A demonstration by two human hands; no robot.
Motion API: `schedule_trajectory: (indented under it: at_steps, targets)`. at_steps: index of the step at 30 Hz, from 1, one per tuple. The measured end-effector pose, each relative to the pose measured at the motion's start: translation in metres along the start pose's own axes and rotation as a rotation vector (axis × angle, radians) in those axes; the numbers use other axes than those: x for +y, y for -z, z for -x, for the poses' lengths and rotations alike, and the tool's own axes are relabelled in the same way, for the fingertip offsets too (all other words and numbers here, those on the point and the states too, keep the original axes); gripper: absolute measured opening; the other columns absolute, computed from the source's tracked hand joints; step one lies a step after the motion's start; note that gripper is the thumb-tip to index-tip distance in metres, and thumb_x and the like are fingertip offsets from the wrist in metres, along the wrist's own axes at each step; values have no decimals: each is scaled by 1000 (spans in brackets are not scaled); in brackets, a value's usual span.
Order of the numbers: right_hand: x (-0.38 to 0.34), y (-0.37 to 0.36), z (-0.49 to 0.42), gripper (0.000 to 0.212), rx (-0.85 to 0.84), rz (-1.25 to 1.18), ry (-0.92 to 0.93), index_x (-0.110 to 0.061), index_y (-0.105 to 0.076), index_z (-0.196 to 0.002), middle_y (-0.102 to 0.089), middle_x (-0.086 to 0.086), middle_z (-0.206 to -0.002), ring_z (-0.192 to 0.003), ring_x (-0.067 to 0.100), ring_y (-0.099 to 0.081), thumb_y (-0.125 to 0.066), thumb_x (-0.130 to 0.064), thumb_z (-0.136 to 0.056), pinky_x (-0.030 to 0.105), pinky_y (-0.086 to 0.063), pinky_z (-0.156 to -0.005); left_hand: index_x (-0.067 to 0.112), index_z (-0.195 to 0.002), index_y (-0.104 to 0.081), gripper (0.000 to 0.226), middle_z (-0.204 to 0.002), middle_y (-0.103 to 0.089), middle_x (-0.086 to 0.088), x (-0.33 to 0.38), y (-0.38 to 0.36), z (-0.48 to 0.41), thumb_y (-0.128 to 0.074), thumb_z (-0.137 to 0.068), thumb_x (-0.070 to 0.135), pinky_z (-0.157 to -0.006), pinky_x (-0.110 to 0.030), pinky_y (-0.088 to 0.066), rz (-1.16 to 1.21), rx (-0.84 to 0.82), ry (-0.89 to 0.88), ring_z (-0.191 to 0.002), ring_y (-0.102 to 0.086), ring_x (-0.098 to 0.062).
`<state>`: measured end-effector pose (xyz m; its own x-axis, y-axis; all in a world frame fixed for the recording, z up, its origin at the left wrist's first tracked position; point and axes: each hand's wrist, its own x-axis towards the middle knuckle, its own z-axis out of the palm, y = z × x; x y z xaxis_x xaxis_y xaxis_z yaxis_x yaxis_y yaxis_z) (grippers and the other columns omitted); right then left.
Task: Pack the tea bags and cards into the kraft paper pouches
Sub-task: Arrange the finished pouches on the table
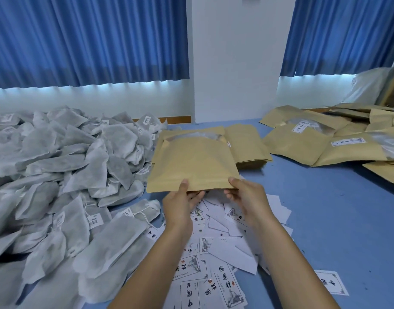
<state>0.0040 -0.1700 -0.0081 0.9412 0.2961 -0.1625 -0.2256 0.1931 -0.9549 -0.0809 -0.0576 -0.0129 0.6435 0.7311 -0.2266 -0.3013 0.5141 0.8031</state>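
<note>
Head view.

Held above the blue table (325, 208): one kraft paper pouch (191, 159). Tan, matte, flat, roughly rectangular, with a paler translucent strip across the far end. Pinched along the near edge by the left hand (180, 204) and the right hand (247, 197), thumbs on top, fingers curled underneath.

Long axis directed away from the grip, toward the wall. Strip end farthest from the hands. Broad face up.

Directly below the grip: loose cards (213, 253), white with black characters, overlapping, too many to count. To the right of the grip and nearer the body: one single card (332, 284), lying alone.

Left of the grip: heap of grey tea bags (69, 163) with strings and white tags, too many to count.

Beyond the grip on the right, just beside the held pouch: low stack of pouches (247, 146), number not readable.

Far right of the grip: spread of labelled pouches (314, 143), two white labels legible, total not countable.
</note>
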Motion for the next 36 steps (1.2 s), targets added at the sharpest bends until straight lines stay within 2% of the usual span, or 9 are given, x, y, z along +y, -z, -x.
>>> schedule_trajectory:
  at_steps: [6, 9, 12, 17, 19, 23, 27, 32, 36]
  targets:
    - [0, 2, -4, 14, 18, -13, 7, -4, -62, -78, -62, 6, -73, -58, 15, -52, -57, 0, -90, 23, -42, -59, 1, -83, -59, 21, -67, -72, -7, -2, -1, 1, -59, -94, 19, -61, -24, -58, -46, 4, 26, -65, -71, -21]
    - [1, -1, -3, 16, 35, -66, -21, -2, -60, -75, -61, 7, -68, -54, 16, -52, -55, 0, -90, 21, -45, -54, 0, -86, -60, 19, -68, -73, -7, -2, -2, 3, -59, -94, 18, -56, -20, -56, -38, -14, 35, -66, -72, -20]
    - [2, -2, -1, 11, 4, -115, -55, 1, -62, -79, -64, 6, -73, -61, 16, -58, -59, -1, -90, 17, -51, -52, 1, -88, -60, 18, -66, -72, -5, -4, -3, 5, -59, -94, 17, -54, -19, -54, -45, -23, 49, -63, -71, -17]
    - [3, 0, -1, 9, 24, -46, -36, -1, -63, -78, -64, 11, -84, -67, 17, -56, -64, -1, -88, 23, -48, -65, 3, -85, -61, 17, -65, -72, -4, -4, -1, 4, -60, -93, 18, -54, -18, -54, -50, -14, 62, -62, -71, -17]
    - [3, 0, -2, 8, 46, -96, -63, -1, -64, -78, -65, 9, -82, -65, 15, -58, -67, -3, -86, 21, -50, -62, 4, -85, -61, 17, -66, -72, -3, -5, -1, 4, -60, -93, 18, -54, -18, -54, -52, -18, 59, -62, -71, -16]
    - [5, -5, 3, 6, -40, -404, -239, -4, -65, -85, -68, 7, -80, -74, 16, -62, -69, -2, -83, 18, -55, -55, 5, -90, -62, 13, -69, -73, -2, -9, -2, 5, -60, -93, 17, -57, -20, -55, -30, -17, 48, -63, -71, -16]
    - [9, -11, 5, 13, 27, -365, -190, -5, -61, -83, -65, 6, -82, -73, 15, -61, -67, 6, -82, 16, -51, -51, 2, -94, -62, 14, -69, -71, -6, -13, -5, 7, -61, -92, 16, -55, -21, -55, -83, -40, 50, -62, -70, -15]
    - [3, -1, -3, 11, 80, -328, -176, -4, -61, -84, -64, 8, -86, -70, 15, -59, -70, 3, -81, 18, -49, -55, 2, -109, -60, 24, -99, -69, -14, 3, 3, -1, -65, -89, 15, -63, -26, -59, -45, 22, 26, -79, -70, -24]
    - [5, -2, -2, 9, 31, -359, -187, -5, -63, -86, -65, 5, -83, -71, 14, -59, -70, -1, -83, 17, -54, -55, -2, -105, -62, 22, -106, -68, -16, 10, 10, -7, -66, -88, 11, -63, -22, -59, -74, 57, 15, -96, -67, -28]
